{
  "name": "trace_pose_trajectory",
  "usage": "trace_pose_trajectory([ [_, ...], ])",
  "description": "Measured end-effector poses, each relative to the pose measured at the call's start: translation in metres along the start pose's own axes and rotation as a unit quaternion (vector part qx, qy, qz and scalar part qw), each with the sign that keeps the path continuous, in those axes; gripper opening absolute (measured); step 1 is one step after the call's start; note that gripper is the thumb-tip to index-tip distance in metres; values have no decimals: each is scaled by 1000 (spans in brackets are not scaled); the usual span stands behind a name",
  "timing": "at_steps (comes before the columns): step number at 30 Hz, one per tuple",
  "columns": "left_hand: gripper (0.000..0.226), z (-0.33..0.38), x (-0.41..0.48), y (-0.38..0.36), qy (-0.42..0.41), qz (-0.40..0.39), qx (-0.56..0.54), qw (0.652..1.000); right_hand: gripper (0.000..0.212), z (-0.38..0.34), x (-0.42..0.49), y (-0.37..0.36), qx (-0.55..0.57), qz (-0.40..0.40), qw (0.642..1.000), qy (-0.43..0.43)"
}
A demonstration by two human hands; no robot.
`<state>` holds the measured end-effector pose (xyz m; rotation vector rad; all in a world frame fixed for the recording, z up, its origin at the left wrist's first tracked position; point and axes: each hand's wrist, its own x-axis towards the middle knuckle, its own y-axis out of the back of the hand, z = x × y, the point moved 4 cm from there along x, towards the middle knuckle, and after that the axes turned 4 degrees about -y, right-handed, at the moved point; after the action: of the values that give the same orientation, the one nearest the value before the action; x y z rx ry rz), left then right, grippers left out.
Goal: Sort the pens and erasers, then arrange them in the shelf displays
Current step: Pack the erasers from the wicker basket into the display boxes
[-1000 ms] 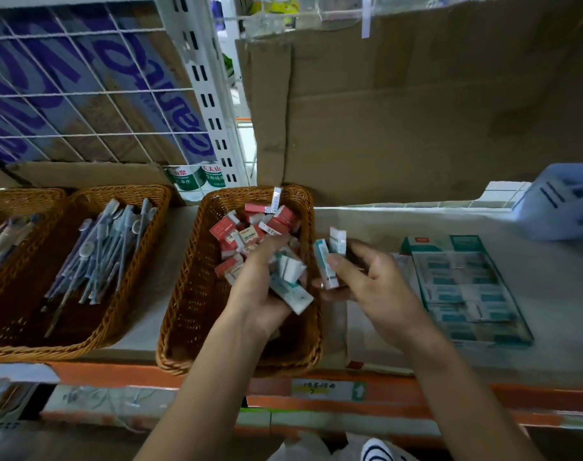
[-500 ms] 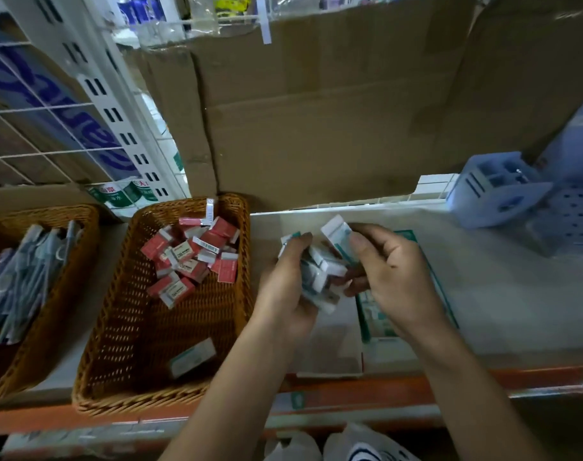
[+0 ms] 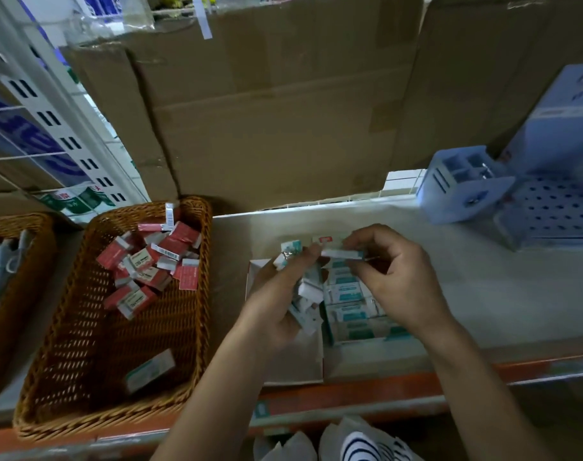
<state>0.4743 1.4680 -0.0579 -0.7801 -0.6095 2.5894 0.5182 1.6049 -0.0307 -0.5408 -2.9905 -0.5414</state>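
Note:
My left hand grips a bunch of white-and-teal erasers above the shelf. My right hand pinches one teal eraser beside that bunch, over an open display box lined with rows of teal erasers. A wicker basket to the left holds several red erasers and one teal eraser near its front. Further left, a second wicker basket holds pens, partly cut off by the frame edge.
Large cardboard boxes stand behind the shelf. A blue plastic organiser and a blue perforated box sit at the right. The shelf has an orange front rail. A white wire rack rises at left.
Both hands have come away from the eraser basket and moved right, over the display box. My right hand went from holding two erasers to pinching one. The camera view has shifted right.

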Motion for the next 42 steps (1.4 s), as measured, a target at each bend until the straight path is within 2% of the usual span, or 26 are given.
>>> trace_pose_trajectory([
  [4, 21, -2, 1, 0, -8, -4, 18, 1000, 34, 4, -1, 1, 30, -13, 999, 17],
  [6, 19, -2, 2, 1, -19, 10, 21, 1000, 36, 9, -1, 1, 76, -27, 997, -12],
  [9, 24, -1, 2, 3, -25, 26, 3, 999, 44, 18, -1, 5, 113, -7, 992, -64],
  [11, 24, 0, 2, 4, -30, 32, -1, 999, 45, 20, -2, 5, 69, -3, 997, -46],
  [13, 21, -1, 4, 5, -41, 37, 17, 998, 45, 18, -3, 5, -12, -10, 1000, 9],
  [16, 18, -4, 4, 3, -67, 34, 47, 996, 37, 18, -2, 4, -149, 8, 986, 75],
  [19, 16, -8, 7, 5, -76, 43, 81, 993, 32, 22, -2, 9, -184, -10, 980, 75],
  [23, 5, -10, 11, 14, -65, 77, 92, 991, 29, 34, -7, 18, -239, -90, 966, 51],
  [25, 17, -10, 11, 16, -59, 89, 89, 990, 29, 41, -10, 16, -281, -131, 950, 37],
  [27, 28, -10, 9, 15, -54, 90, 87, 991, 28, 47, -12, 10, -303, -152, 940, 32],
  [31, 33, -13, 9, 12, -47, 79, 81, 993, 23, 56, -16, -1, -323, -146, 934, 36],
  [34, 29, -14, 10, 11, -42, 67, 81, 994, 23, 59, -16, -3, -327, -143, 934, 28],
  [39, 8, -17, 10, 11, -6, 69, 41, 997, 25, 60, -16, -1, -328, -166, 929, 27],
  [42, 16, -20, 10, 15, 17, 76, 5, 997, 23, 63, -16, -2, -339, -166, 926, 30],
])
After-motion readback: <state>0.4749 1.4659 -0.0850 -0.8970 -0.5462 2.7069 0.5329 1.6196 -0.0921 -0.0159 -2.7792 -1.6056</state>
